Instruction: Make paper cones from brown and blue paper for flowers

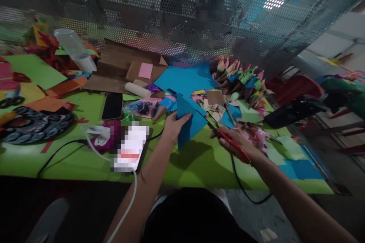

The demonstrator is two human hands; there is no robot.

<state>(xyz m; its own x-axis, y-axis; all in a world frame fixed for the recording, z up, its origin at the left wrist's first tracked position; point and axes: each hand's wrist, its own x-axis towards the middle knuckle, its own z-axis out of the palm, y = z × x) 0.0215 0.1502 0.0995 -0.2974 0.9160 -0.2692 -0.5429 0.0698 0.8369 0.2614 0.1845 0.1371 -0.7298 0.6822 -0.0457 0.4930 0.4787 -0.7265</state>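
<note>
My left hand (174, 124) pinches a piece of blue paper (188, 122) and holds it up just above the green table cover (199, 163). My right hand (236, 142) is closed around red-handled scissors (231, 143), whose blades reach the paper's right edge. A larger blue sheet (185, 78) lies flat behind the held piece.
A bunch of folded paper cones (242, 79) lies at the back right. A dark phone (112, 105), a lit phone (129, 147) on a white cable, a plastic bottle (75, 49), coloured paper sheets (34, 70), black scissors (11, 100) and a round tray (34, 123) lie to the left.
</note>
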